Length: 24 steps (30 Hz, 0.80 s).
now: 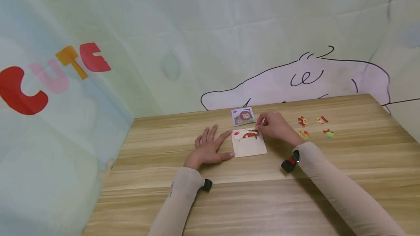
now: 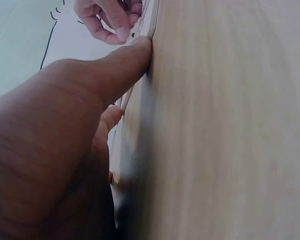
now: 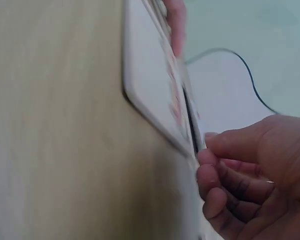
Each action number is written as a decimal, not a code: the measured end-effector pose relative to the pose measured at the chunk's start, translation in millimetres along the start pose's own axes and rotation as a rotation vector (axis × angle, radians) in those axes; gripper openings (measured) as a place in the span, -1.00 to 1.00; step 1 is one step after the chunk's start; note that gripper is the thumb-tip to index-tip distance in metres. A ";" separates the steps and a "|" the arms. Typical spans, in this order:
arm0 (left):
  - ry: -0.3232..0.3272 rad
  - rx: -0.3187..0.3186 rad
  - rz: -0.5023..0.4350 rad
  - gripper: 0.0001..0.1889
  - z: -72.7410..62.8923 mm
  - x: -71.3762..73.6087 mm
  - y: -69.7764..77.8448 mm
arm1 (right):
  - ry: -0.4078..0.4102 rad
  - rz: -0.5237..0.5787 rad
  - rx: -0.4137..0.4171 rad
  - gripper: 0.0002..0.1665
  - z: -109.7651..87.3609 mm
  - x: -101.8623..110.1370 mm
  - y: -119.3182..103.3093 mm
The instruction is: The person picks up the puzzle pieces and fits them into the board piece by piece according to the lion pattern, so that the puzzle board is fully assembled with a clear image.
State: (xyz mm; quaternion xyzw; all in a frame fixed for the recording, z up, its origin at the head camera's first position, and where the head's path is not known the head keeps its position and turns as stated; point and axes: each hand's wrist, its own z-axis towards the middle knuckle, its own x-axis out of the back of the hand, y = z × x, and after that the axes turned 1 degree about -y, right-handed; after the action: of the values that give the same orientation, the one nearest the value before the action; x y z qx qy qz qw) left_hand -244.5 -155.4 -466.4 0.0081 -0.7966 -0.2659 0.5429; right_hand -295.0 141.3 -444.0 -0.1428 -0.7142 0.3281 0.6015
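Note:
A square wooden puzzle board (image 1: 250, 150) lies on the table, with several picture pieces (image 1: 247, 135) along its far edge and bare wood nearer me. My left hand (image 1: 210, 151) is spread flat beside it; the thumb (image 2: 135, 50) and index fingertip touch the board's left edge. At the far right corner, my right hand (image 1: 273, 126) pinches a dark puzzle piece (image 3: 191, 117) between thumb and curled fingers, right at the board's rim. The fingers hide most of that piece in the head view.
A picture card (image 1: 243, 116) with a lion lies just beyond the board. To the right of my right hand are several loose puzzle pieces, among them a red and green one (image 1: 328, 134) and an orange one (image 1: 302, 121). A printed curtain (image 1: 183, 46) hangs behind the wooden table (image 1: 147, 156).

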 end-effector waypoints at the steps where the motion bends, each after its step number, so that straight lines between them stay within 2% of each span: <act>1: -0.004 -0.002 -0.003 -0.07 0.4 -0.6 0.0 | 0.024 -0.006 0.004 -0.86 -1.1 3.4 3.2; 4: 0.002 -0.012 -0.012 -0.07 2.9 -1.9 -1.3 | 0.095 -0.026 0.004 -0.80 -4.9 16.7 13.1; 8: 0.008 -0.011 -0.001 -0.07 9.1 -4.9 -5.5 | 0.118 -0.046 -0.015 -0.70 -10.1 35.6 23.9; 14: -0.005 0.005 0.010 -0.06 11.7 -4.6 -5.3 | 0.067 -0.089 -0.035 -0.65 -13.6 52.3 42.0; 19: -0.004 0.005 0.005 -0.06 8.7 -1.6 -2.3 | 0.023 -0.138 -0.008 -0.69 -13.2 56.7 51.8; 24: -0.010 0.008 0.003 -0.06 7.4 -0.7 -0.4 | 0.019 -0.166 -0.007 -0.75 -13.5 56.1 53.5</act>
State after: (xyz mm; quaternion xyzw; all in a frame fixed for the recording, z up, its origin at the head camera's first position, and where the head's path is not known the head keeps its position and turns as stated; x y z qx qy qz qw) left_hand -250.7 -152.5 -469.1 0.0077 -0.8003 -0.2618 0.5393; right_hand -305.6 218.7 -434.5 -0.0883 -0.7192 0.2731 0.6328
